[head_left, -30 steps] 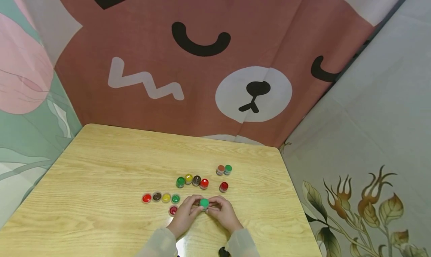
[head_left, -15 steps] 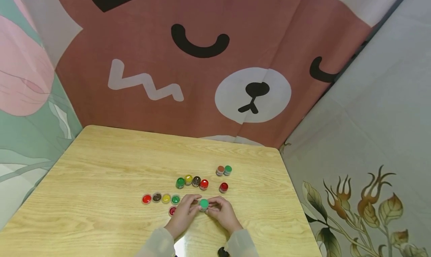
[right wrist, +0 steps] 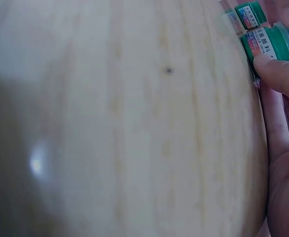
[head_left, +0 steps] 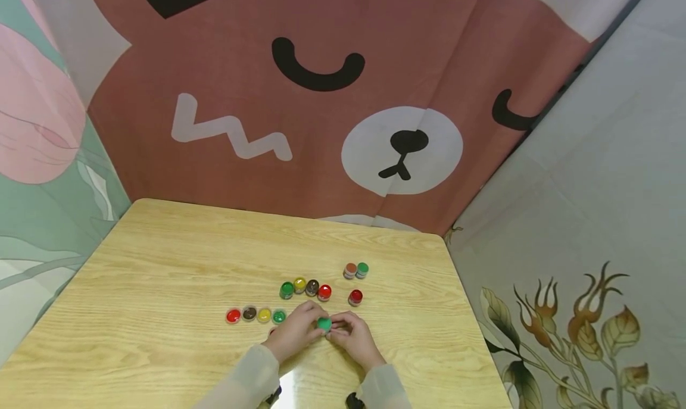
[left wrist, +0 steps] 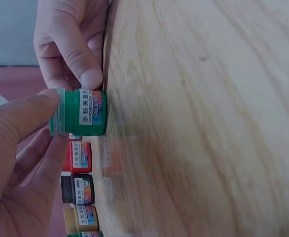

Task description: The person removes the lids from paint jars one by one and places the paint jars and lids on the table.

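A small green jar of gouache paint (head_left: 324, 324) stands on the table between both hands, its label showing in the left wrist view. My left hand (head_left: 293, 333) pinches the jar's lid (left wrist: 59, 112), thumb on the near side and fingers behind. From the other side my right hand (head_left: 354, 340) grips the jar's body low down, and its thumb (right wrist: 272, 69) presses on the label in the right wrist view. Part of a dark red disc (head_left: 271, 331) peeks out beside the left hand, which covers the rest of it.
Behind the hands stand paint jars in green (head_left: 286, 290), yellow (head_left: 299, 285), brown (head_left: 312, 287), red (head_left: 324, 292) and dark red (head_left: 355, 297). Farther back are orange-capped (head_left: 350, 270) and green-capped (head_left: 362, 269) jars. Flat lid-like discs, one red (head_left: 233, 315), lie left on the wooden table (head_left: 161, 266).
My left hand has turned and shifted slightly up over the jar's top, covering more of the lid and the dark red disc. The right hand and the jar stay in place.
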Motion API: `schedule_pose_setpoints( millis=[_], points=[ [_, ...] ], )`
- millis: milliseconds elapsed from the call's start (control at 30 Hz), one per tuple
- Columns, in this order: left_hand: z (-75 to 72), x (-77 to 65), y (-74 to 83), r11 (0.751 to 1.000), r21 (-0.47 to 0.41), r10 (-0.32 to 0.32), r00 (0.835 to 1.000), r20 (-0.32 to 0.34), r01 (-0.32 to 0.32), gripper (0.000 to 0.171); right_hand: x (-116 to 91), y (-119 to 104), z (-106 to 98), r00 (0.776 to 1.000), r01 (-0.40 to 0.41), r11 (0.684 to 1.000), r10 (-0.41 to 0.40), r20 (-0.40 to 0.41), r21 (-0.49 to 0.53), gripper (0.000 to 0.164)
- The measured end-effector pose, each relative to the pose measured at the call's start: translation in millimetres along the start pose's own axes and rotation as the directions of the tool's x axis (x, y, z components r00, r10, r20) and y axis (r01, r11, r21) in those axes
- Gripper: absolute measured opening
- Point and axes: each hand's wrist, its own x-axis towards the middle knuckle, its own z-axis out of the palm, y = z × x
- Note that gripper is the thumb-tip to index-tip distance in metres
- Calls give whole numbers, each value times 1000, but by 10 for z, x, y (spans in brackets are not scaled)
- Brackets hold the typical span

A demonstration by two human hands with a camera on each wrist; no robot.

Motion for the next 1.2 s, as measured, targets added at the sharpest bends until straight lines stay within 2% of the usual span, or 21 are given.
schedule_pose_setpoints(
  millis=[233, 433, 800, 933, 1033, 1200],
  points=[
    [25, 50, 3, 1000, 9, -8, 1000, -5, 8, 17, -12, 10, 10, 1000, 3, 1000, -3, -10, -4, 35],
    [39, 51, -17, 1000, 15, -6, 1000, -26, 6, 17, -3, 14, 54, 999, 33, 999, -33, -8, -1, 39],
    [44, 6, -47, 999, -39, 13, 996, -85, -16, 17, 28, -6, 108, 999, 35, 999, -36, -28, -39, 36],
    [61, -4, -39, 993, -121, -13, 996, -92, 2, 17, 25, 3, 97, 999, 36, 998, -38, -33, -47, 35],
    [78, -8, -22, 977, -208, -61, 995, -85, 42, 18, 9, -3, 78, 998, 41, 998, -43, -36, -49, 35],
    [79, -25, 2, 915, -385, -164, 982, -93, 117, 23, -16, -20, 56, 999, 36, 999, -37, -33, -24, 34]
  ],
)
